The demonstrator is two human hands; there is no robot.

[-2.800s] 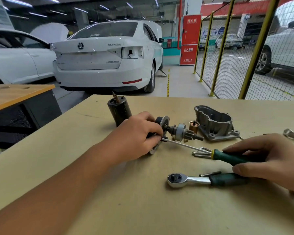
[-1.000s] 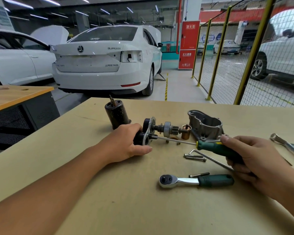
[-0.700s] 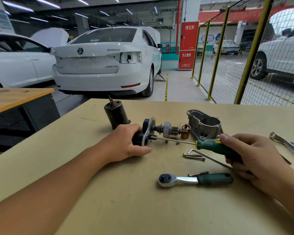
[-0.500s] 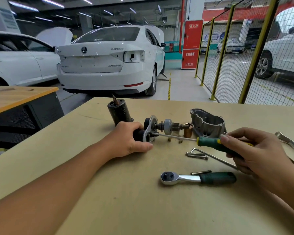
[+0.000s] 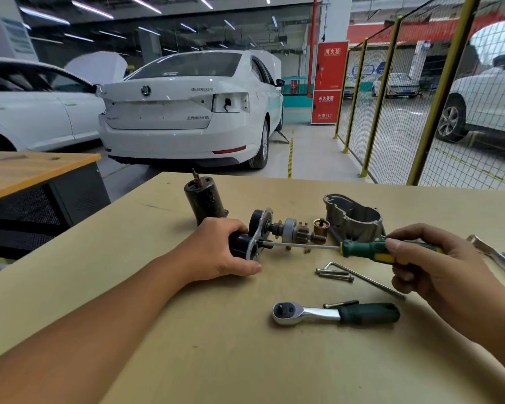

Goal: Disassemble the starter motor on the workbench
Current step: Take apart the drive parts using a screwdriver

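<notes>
Head view: at frame center, your left hand [image 5: 219, 252] is wrapping its grip around the dark end of the starter motor [image 5: 263, 231] lying on the surface [image 5: 187, 345]. Your right hand [image 5: 426, 258], at center right, is pinching the green screwdriver [image 5: 370, 250], its tip touching the motor's plate.

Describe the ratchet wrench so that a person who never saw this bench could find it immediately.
On the tan workbench, look at the part nearest the person, below the right hand. The ratchet wrench lies flat there, untouched. Unlike the screwdriver and the bent hex key beyond it, it has a round chrome head and a dark green grip.
</notes>
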